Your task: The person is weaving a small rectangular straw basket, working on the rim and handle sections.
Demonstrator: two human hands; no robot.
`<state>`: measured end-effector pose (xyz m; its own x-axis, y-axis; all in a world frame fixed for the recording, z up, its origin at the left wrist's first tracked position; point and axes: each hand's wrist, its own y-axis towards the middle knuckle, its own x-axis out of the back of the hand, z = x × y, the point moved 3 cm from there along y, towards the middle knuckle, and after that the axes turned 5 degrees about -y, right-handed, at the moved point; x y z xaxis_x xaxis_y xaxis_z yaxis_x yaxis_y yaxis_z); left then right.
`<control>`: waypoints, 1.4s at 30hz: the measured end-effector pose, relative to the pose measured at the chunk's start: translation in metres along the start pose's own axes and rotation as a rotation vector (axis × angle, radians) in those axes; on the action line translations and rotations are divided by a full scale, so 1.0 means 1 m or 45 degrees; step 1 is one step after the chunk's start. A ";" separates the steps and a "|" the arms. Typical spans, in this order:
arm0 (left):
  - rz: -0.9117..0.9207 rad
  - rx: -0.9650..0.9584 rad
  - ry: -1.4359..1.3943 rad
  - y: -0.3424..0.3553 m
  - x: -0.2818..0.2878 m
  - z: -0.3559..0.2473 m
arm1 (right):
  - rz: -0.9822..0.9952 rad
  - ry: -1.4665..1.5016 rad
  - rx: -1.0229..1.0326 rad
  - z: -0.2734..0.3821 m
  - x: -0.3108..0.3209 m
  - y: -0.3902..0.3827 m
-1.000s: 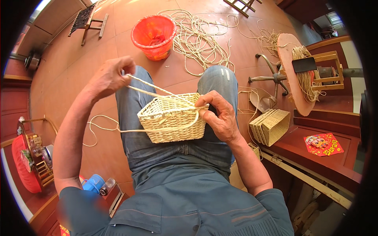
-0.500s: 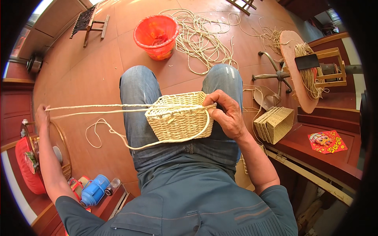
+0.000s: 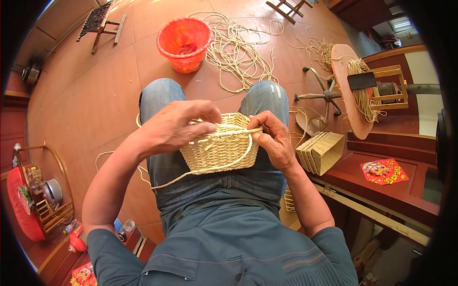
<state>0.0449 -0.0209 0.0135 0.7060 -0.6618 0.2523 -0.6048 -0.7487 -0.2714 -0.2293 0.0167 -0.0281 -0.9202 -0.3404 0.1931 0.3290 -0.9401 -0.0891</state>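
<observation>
A pale woven basket rests on my lap between my thighs, its opening facing away from me. My right hand pinches the right end of its near rim, thumb in front, where a cord crosses. Over the left part of the rim is my left hand, slightly blurred, its thumb and forefinger apart and pointing right. A loose cord hangs from the rim by my right hand, curves below the basket and trails left over my thigh. My left hand hides the rim's left corner.
Ahead on the floor stand a red bucket and a tangled heap of cord. At right are nested woven baskets, a wheeled chair base and a pink board bearing coiled cord and a dark phone. A low stool stands far left.
My left hand has come in from far left, where it held two cord strands taut, to the basket's rim. Those strands are no longer stretched out. My right hand keeps its pinch.
</observation>
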 end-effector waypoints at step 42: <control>0.364 -0.070 -0.043 0.052 -0.018 0.009 | -0.005 0.059 -0.027 0.006 0.001 -0.002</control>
<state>0.0036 -0.0474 -0.0136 0.5151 -0.8454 0.1412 -0.7997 -0.5333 -0.2758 -0.2296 0.0181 -0.0220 -0.9304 -0.3353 0.1482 0.3215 -0.9406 -0.1095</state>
